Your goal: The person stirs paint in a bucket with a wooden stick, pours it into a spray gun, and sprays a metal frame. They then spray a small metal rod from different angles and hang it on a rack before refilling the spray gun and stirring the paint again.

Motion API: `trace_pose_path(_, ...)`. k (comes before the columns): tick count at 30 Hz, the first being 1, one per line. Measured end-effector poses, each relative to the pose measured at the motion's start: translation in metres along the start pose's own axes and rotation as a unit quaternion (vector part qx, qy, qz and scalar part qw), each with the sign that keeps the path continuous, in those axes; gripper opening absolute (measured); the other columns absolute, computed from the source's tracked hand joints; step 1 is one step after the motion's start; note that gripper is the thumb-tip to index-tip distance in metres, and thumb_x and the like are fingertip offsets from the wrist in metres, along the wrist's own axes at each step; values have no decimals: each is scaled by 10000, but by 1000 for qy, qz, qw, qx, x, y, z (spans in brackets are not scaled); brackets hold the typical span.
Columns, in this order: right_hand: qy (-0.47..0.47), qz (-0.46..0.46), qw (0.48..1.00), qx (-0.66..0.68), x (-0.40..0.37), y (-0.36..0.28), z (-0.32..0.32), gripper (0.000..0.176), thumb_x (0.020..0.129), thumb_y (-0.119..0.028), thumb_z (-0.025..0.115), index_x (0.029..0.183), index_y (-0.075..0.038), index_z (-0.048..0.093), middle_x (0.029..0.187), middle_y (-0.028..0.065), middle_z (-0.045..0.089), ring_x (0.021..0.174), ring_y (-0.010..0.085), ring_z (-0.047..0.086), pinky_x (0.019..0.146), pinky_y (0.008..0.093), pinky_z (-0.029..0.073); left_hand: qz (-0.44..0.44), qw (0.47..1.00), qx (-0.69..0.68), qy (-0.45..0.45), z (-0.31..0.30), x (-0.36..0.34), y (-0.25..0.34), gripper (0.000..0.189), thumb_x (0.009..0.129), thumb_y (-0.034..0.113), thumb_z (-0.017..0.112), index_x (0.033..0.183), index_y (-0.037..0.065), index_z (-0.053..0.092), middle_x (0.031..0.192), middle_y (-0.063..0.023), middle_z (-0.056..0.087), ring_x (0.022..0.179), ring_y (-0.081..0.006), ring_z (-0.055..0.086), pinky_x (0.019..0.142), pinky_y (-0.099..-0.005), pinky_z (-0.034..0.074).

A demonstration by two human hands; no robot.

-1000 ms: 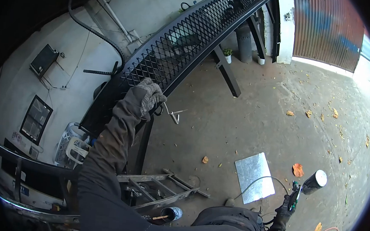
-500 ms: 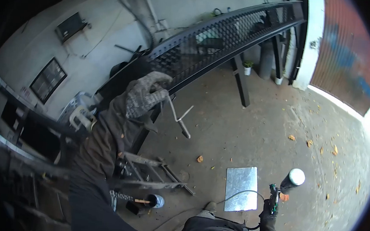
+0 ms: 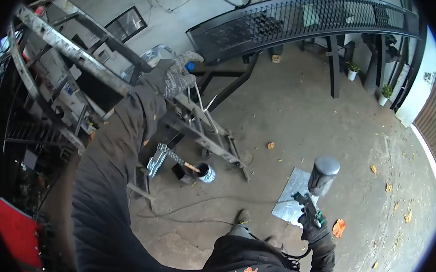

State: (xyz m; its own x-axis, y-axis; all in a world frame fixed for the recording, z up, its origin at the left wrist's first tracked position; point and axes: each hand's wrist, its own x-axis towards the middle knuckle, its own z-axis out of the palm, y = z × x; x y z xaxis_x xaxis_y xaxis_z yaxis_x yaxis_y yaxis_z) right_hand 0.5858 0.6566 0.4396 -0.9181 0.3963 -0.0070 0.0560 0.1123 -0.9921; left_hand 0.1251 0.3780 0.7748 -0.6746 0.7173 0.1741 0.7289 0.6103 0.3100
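Note:
My left hand [image 3: 179,75], in a grey knitted glove, is closed at the end of my outstretched left arm. From it hangs a thin bent metal rod [image 3: 203,104] with a short side prong. My right hand [image 3: 315,231], in a dark glove, is wrapped around the grip of a paint spray gun [image 3: 308,208]. A cup [image 3: 325,176] with a greyish lid sits on top of the gun. An air hose runs from near my right hand across the floor. Behind the gun a shiny metal sheet [image 3: 291,194] lies flat, partly covered by it.
A long dark perforated metal panel [image 3: 296,23] stands on legs at the back. Left of me are a stepladder [image 3: 75,47] and a metal frame [image 3: 203,130]. A paint can [image 3: 205,173] with a brush stands on the floor. Leaves and potted plants [image 3: 353,69] lie further right.
My view has turned left, bringing the ladder and a red panel into sight. My left hand has swung away from the long panel, still with the rod. The spray gun now overlaps the metal sheet.

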Motion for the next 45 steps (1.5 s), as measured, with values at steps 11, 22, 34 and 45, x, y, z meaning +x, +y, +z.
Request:
trace_pose_path(11,-217,-72,973,13,36,-213,37,278,953,-228,697,1116,-10,643,960,67,704,909,172,682,729,348,553,10,999,26,-36,-7,-154,1,462,908,-64,619,1352,55,571,1279,-109,653,1151,-207,629,969,-335,502)
trace_pose_path(22,-253,-100,961,42,11,-227,113,338,913,-36,726,1223,2,598,1000,74,668,909,139,638,822,284,555,133,984,122,-11,-14,-191,27,403,892,21,673,1291,47,623,1228,-188,678,1158,-358,648,983,-414,515)
trace_pose_path(34,-169,33,979,108,-22,-89,109,369,914,-110,749,1227,-1,586,1000,63,687,886,135,633,788,295,528,84,990,-104,42,-38,-210,35,525,964,17,627,1461,50,462,1182,-92,647,1019,-153,633,914,-295,523)
trace_pose_path(45,-107,51,992,35,-33,-137,80,265,917,-103,740,1144,-30,625,898,18,646,794,108,593,701,292,512,-218,912,-324,128,-87,-212,85,531,946,187,698,1435,109,504,925,-47,693,766,-145,718,600,-297,630)
